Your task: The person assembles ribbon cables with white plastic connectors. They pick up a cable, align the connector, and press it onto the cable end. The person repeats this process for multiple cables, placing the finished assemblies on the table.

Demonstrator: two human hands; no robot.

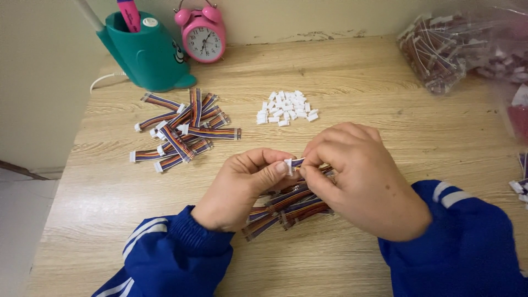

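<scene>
Your left hand point(242, 187) and right hand point(357, 181) meet over the middle of the desk point(357, 82), and both sets of fingers are pinched shut on the same piece: a white connector housing point(289, 165) held by the left thumb and forefinger, with the end of a striped ribbon cable point(298, 161) gripped in the right. By the look of it, you are at the seating step, the cable end just at the mouth of the housing. What comes next calls for a straight, square push with the two pieces lined up, and I cannot tell from here whether it has clicked home.

Directly under your hands lies a loose bundle of cables point(289, 206). Left of your hands, toward the far edge, is a pile of cables with white ends point(181, 132). Straight beyond your hands sits the small heap of white housings point(286, 107).
</scene>
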